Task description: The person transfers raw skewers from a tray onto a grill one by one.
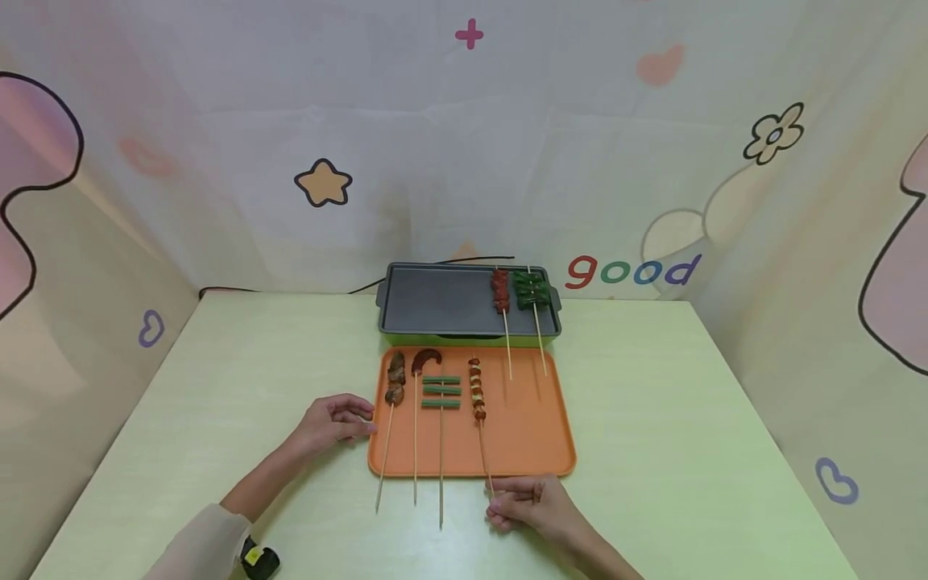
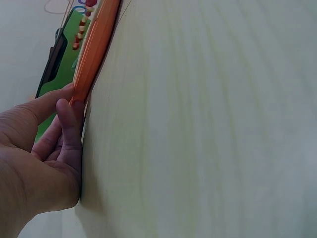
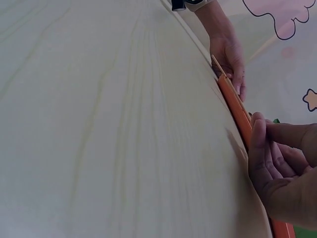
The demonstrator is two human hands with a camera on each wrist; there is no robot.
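The right hand [image 1: 532, 503] is pinching the near end of a sausage skewer [image 1: 478, 403], which is lying on the orange tray [image 1: 536, 435] right of three other skewers [image 1: 416, 419]. The left hand [image 1: 335, 421] is touching the tray's left edge with relaxed fingers, grasping nothing. Beyond the tray, a grill pan [image 1: 442, 302] is holding two skewers [image 1: 518, 302] at its right end.

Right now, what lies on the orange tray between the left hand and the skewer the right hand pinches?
In the head view, three skewers: mushroom skewer, sausage skewer and green bean skewer, all on the orange tray.
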